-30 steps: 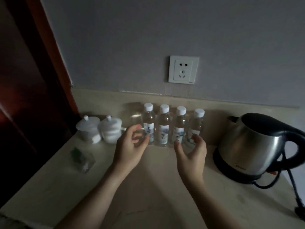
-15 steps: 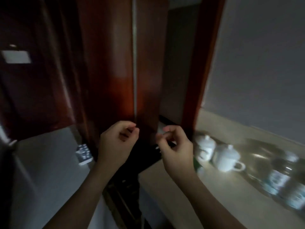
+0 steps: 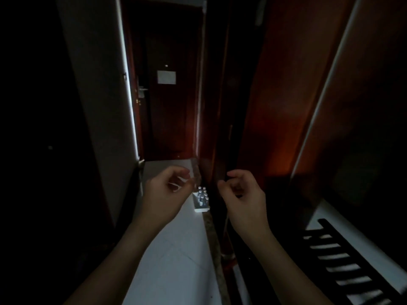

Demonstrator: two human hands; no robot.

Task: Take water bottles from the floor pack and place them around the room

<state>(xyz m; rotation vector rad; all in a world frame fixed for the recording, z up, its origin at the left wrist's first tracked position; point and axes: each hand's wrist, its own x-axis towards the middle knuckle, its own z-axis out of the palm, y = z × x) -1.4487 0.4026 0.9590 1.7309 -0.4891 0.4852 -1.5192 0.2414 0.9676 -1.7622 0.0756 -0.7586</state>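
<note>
A pack of water bottles (image 3: pixel 201 200) stands on the pale floor of a dim hallway, against the foot of the dark wooden wardrobe. Several small bottles with pale caps show in its white tray. My left hand (image 3: pixel 164 198) hovers at chest height just left of the pack in the image, fingers loosely curled, holding nothing. My right hand (image 3: pixel 243 198) is raised to the right of it, also loosely curled and empty. Both hands are well above the floor and apart from the pack.
The pale tiled floor (image 3: pixel 171 260) runs ahead to a dark wooden door (image 3: pixel 169 111) with a white notice. A wall corner (image 3: pixel 105 106) stands on the left, the wooden wardrobe (image 3: pixel 275 106) on the right. A dark slatted rack (image 3: pixel 343 260) sits low right.
My view has swung left from the counter with the placed bottles and kettle to the hallway. Both hands have left the bottles and curled up, empty. The floor pack has come into view.
</note>
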